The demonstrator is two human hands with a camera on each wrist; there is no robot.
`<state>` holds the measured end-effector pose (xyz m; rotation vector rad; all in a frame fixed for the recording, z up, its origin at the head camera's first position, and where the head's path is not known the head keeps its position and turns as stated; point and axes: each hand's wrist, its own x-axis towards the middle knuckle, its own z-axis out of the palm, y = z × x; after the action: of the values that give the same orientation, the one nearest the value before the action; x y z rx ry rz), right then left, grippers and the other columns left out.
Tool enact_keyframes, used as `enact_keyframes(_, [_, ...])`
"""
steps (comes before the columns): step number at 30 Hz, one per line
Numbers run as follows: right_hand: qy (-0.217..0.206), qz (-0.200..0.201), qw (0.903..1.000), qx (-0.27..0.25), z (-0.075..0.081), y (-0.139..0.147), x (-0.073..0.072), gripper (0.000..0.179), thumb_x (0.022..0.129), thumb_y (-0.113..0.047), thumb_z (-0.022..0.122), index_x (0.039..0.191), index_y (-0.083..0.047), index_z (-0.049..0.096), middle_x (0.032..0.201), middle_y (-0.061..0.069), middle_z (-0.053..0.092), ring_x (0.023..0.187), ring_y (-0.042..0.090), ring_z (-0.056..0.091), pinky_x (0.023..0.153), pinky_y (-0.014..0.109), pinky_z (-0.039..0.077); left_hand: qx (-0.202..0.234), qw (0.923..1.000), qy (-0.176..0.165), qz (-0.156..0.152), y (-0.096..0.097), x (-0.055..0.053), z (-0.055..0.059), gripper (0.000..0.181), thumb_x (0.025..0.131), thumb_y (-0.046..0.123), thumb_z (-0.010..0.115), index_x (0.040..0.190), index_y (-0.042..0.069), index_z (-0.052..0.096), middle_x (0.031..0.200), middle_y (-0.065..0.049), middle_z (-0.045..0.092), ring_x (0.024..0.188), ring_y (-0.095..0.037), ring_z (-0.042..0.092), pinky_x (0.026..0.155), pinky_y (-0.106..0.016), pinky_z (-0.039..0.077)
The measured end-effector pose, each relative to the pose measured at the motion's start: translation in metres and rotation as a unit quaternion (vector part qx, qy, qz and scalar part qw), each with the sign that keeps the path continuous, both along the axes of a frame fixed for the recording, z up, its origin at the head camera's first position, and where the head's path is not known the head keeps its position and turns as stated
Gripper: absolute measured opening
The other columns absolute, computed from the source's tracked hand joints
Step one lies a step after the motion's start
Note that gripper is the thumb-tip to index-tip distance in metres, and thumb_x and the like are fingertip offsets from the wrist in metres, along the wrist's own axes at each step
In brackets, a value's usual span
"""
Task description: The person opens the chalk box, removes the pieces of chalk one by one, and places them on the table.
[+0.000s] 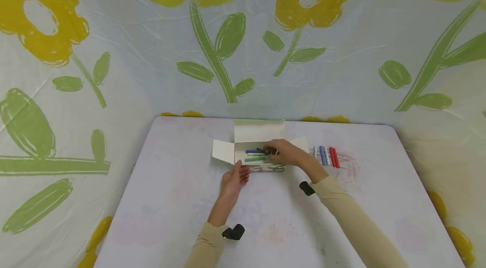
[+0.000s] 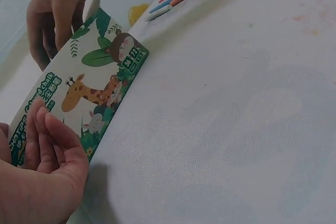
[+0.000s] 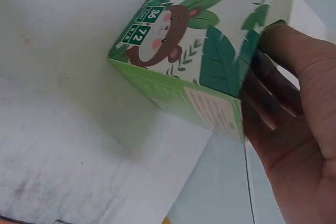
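A chalk box [image 1: 265,168] printed with cartoon animals stands on the table with its white flaps spread. Inside lie several chalk sticks, among them a blue stick [image 1: 251,151] and a green stick [image 1: 253,159]. My left hand [image 1: 232,180] holds the box at its front left corner, thumb at the rim and bent fingers against the printed front [image 2: 84,93]. Over the box's right end, my right hand [image 1: 287,152] reaches in with bent fingers. Its fingertips are partly hidden by the box wall in the right wrist view, and whether they pinch a chalk stick is unclear.
To the right of the box lie several loose chalk sticks: white, a blue stick [image 1: 322,155] and a red stick [image 1: 333,157]. Reddish chalk dust marks the white table [image 1: 171,192] near them. A flower-printed curtain [image 1: 159,48] hangs behind and at both sides.
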<state>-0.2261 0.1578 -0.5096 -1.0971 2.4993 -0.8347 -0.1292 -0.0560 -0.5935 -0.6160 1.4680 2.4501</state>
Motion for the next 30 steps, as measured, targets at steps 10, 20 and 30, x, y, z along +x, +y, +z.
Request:
enact_keyframes(10, [-0.041,-0.088,0.9927,-0.072,0.013,0.028,0.008,0.025,0.095,-0.002,0.072,0.119,0.005,0.066,0.103,0.013,0.070,0.095,0.026,0.067,0.087,0.045,0.058,-0.008,0.9999,0.000,-0.008,0.000,0.001,0.002,0.048,0.104,0.041,0.062,0.107,-0.006,0.068,0.091,-0.006,0.071,0.082,-0.013,0.064,0.074,-0.021,0.054])
enact_keyframes(20, [-0.044,-0.171,0.9788,-0.104,0.029,0.064,0.018,0.028,0.098,-0.013,0.072,0.122,-0.001,0.067,0.105,0.009,0.070,0.098,0.025,0.067,0.088,0.040,0.058,-0.016,0.9998,0.001,-0.012,-0.001,0.002,0.004,0.049,0.103,0.042,0.062,0.108,-0.007,0.067,0.091,-0.006,0.070,0.082,-0.013,0.063,0.074,-0.021,0.053])
enact_keyframes(30, [-0.027,-0.219,0.9663,-0.132,0.039,0.104,0.035,0.032,0.100,-0.017,0.070,0.126,0.000,0.066,0.107,0.013,0.070,0.099,0.019,0.068,0.083,0.020,0.054,-0.016,0.9997,-0.002,-0.018,-0.002,0.001,0.001,0.051,0.102,0.043,0.063,0.110,-0.007,0.067,0.092,-0.006,0.071,0.082,-0.012,0.063,0.074,-0.022,0.053])
